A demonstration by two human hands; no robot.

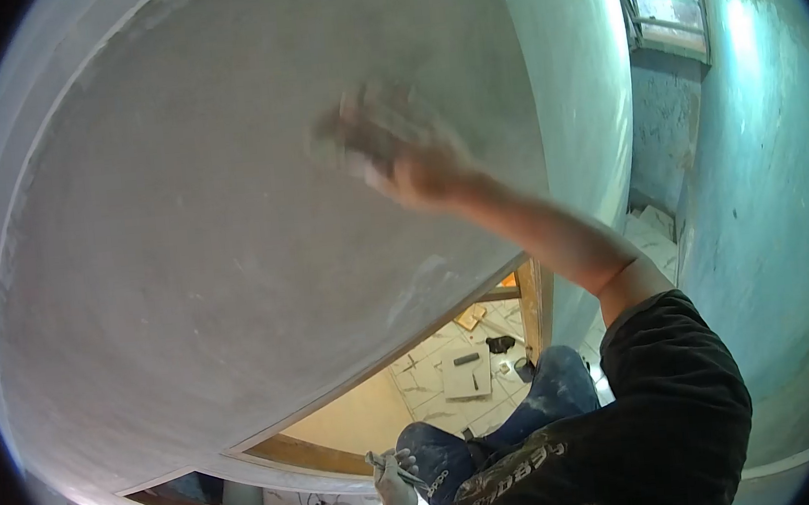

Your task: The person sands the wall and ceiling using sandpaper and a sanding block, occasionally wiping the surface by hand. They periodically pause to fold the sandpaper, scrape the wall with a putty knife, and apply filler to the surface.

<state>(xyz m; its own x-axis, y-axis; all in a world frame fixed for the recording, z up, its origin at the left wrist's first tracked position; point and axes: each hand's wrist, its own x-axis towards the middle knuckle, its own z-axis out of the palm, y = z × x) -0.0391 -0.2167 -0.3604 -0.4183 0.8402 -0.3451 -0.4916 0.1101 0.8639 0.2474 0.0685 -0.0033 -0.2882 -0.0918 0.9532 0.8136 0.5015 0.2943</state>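
Note:
My right hand (426,169) is stretched up against the grey plastered wall (229,229), smeared by motion. It grips a dark block-like tool (371,145) held close to the wall surface; blur hides its exact kind. Low in the view, my left hand (396,484) is beside my knee, its fingers curled around a thin greyish tool (377,461) that is too small to name. Pale dust covers the fingers of this hand.
Below the wall is a wood-framed opening (315,443). Through it, a marbled tile floor (428,409) holds a light square board (455,388) with tools on it and a black crumpled item (500,344). A barred window (662,4) is at upper right, above a narrow passage.

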